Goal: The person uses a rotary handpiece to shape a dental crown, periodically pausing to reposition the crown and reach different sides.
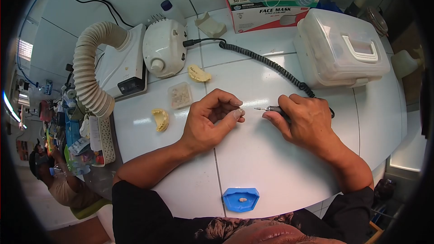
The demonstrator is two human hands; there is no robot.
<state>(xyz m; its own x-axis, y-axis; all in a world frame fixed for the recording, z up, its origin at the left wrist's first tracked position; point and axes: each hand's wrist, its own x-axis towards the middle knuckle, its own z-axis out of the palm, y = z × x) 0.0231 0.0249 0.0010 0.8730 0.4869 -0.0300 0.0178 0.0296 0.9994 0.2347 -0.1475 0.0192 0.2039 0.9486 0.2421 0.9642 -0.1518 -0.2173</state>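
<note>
My left hand [212,116] is closed, its thumb and fingers pinching a small whitish dental piece [241,110] that is mostly covered by the fingertips. My right hand [304,119] is wrapped round a rotary handpiece [272,109], whose thin metal bur points left at the piece with a small gap between them. A coiled black cord [266,63] leads from behind the right hand to the white control unit [165,49]. Near the table's front edge sits a blue tray [230,205] with a small pale piece [243,199] in it.
Yellowish dental casts [199,73] [160,120] and a clear box of small pale pieces [180,95] lie left of my hands. A ribbed hose [88,63] arches over the left side. Mask boxes [275,18] and a lidded case [341,49] stand behind. Another person [68,183] sits far left.
</note>
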